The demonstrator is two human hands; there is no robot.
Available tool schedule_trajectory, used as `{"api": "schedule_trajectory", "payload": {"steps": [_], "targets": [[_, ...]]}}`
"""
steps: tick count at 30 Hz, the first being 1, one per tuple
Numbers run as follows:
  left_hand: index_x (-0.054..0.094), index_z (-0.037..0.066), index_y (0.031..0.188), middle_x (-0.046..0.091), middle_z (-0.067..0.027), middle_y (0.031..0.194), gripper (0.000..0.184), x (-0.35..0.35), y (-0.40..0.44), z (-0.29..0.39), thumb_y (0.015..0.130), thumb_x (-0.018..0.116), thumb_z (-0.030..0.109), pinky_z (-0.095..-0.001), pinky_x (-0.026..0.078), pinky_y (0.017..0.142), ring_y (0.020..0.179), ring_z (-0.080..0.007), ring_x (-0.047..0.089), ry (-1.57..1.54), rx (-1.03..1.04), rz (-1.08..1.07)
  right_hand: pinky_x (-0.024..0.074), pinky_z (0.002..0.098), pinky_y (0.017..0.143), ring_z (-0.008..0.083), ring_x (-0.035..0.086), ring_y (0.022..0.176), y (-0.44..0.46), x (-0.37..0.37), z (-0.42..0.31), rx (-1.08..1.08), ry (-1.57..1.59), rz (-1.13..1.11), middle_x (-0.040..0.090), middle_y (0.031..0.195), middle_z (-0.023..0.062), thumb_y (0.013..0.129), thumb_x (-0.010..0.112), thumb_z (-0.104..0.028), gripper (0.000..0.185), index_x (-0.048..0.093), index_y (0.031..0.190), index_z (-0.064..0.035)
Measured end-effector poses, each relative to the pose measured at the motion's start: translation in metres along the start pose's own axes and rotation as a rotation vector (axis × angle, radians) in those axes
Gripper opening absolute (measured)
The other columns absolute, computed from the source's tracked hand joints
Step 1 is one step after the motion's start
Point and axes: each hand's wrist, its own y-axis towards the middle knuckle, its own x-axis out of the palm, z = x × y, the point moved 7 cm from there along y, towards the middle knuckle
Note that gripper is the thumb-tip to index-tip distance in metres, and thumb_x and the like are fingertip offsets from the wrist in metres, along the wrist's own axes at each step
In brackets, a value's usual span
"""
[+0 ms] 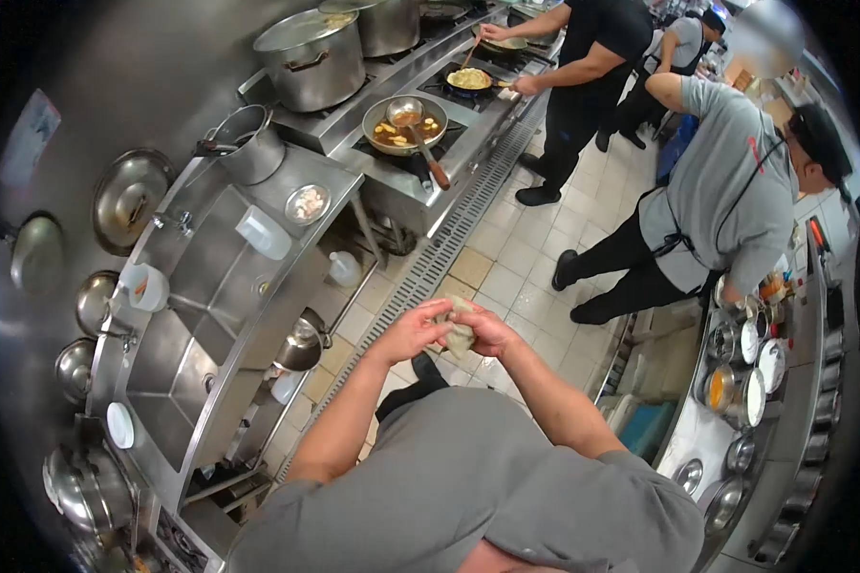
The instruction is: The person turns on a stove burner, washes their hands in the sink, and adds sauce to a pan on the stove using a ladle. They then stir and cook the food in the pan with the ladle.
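Note:
In front of my body, above the tiled floor, I hold a crumpled pale cloth [460, 336] between both hands. My left hand [414, 330] has its fingers closed on the cloth's left side. From the right, my right hand [490, 330] grips the same cloth, with the fingertips of the two hands close together. Part of the cloth is hidden behind my fingers. Closest on the left are a steel sink counter [301, 258] and a white plastic jug [344, 268] beneath it.
A pan [404, 125] with a ladle sits on the stove, its handle jutting toward the aisle. Large pots [317, 76] stand behind. One person [592, 67] cooks at a skillet; another [726, 181] stands at the right counter beside several containers. A floor drain [459, 215] runs along the stove.

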Motion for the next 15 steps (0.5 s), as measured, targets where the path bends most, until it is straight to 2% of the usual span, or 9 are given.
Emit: {"api": "schedule_trajectory", "payload": {"steps": [1,2,4,5,8,10,12,14,15], "targets": [[0.052,0.001,0.137,0.037,-0.012,0.149,0.047,-0.004,0.019,-0.001,0.093,0.063,0.013,-0.0288,0.052,0.081,0.093,-0.0138,0.062,-0.011,0.023,0.004,0.056,0.036,0.082,0.0206,0.067,0.097,0.006,-0.012,-0.019,0.008,-0.019,0.165,0.065,0.112,0.0068,0.091,0.059,-0.008,0.037,0.056,0.127,-0.0099],[0.052,0.001,0.137,0.037,-0.012,0.149,0.047,-0.013,0.034,0.0,0.093,0.063,0.013,-0.0288,0.052,0.081,0.093,-0.0138,0.062,-0.02,0.029,0.003,0.056,0.036,0.082,0.0206,0.067,0.097,0.015,-0.028,-0.032,0.011,-0.028,0.171,0.065,0.112,0.0068,0.091,0.059,-0.008,0.037,0.056,0.127,-0.0099],[0.056,0.006,0.134,0.04,-0.0128,0.146,0.043,-0.038,0.062,0.016,0.093,0.065,0.013,-0.0271,0.052,0.08,0.091,-0.0129,0.061,0.317,0.069,0.105,0.056,0.0355,0.08,0.022,0.067,0.094,0.027,-0.097,-0.065,-0.082,-0.223,0.332,0.065,0.11,0.0073,0.091,0.057,-0.009,0.032,0.058,0.122,-0.0078],[0.056,0.006,0.134,0.04,-0.0128,0.146,0.043,-0.051,0.079,0.022,0.093,0.065,0.013,-0.0271,0.052,0.08,0.091,-0.0129,0.061,0.315,0.074,0.106,0.0557,0.0378,0.08,0.0232,0.066,0.096,0.029,-0.13,-0.082,-0.095,-0.14,0.411,0.064,0.111,0.0084,0.091,0.056,-0.01,0.031,0.058,0.122,-0.008],[0.057,0.008,0.133,0.056,-0.0138,0.132,0.041,-0.102,0.103,-0.006,0.094,0.065,0.017,-0.0242,0.052,0.077,0.088,-0.011,0.062,0.26,-0.28,0.164,0.0541,0.0467,0.082,0.0279,0.063,0.098,0.024,-0.251,-0.109,-0.186,0.099,0.756,0.062,0.113,0.01,0.091,0.055,-0.015,0.031,0.057,0.122,-0.0105],[0.058,0.004,0.129,0.064,-0.0119,0.121,0.042,-0.146,0.118,-0.042,0.092,0.068,0.021,-0.0271,0.054,0.068,0.087,-0.0138,0.064,0.154,-0.145,0.254,0.0528,0.0511,0.082,0.0301,0.062,0.097,0.024,-0.273,-0.149,-0.155,0.139,0.873,0.062,0.111,0.0094,0.091,0.056,-0.019,0.031,0.056,0.121,-0.0126],[0.057,0.002,0.13,0.065,-0.0124,0.117,0.045,-0.187,0.113,-0.074,0.092,0.068,0.023,-0.0287,0.054,0.068,0.089,-0.0156,0.064,0.062,-0.167,0.431,0.0527,0.0501,0.08,0.0276,0.062,0.097,0.061,-0.309,-0.189,-0.061,0.213,0.831,0.062,0.109,0.0083,0.09,0.058,-0.021,0.03,0.057,0.119,-0.0124],[0.055,0.004,0.132,0.067,-0.0122,0.114,0.045,-0.228,0.08,-0.134,0.092,0.066,0.022,-0.0301,0.055,0.066,0.09,-0.0167,0.064,-0.003,-0.378,0.689,0.0524,0.0465,0.078,0.0249,0.062,0.095,0.12,-0.324,-0.246,-0.072,0.262,0.633,0.063,0.107,0.0082,0.089,0.059,-0.022,0.032,0.057,0.119,-0.0116],[0.056,0.005,0.132,0.066,-0.0121,0.116,0.047,-0.245,0.05,-0.177,0.091,0.065,0.024,-0.0312,0.055,0.065,0.092,-0.0176,0.064,0.036,-0.501,0.859,0.052,0.0438,0.078,0.0245,0.063,0.093,0.156,-0.346,-0.279,-0.146,0.137,0.635,0.064,0.105,0.0083,0.089,0.059,-0.021,0.03,0.058,0.118,-0.0108]]}}
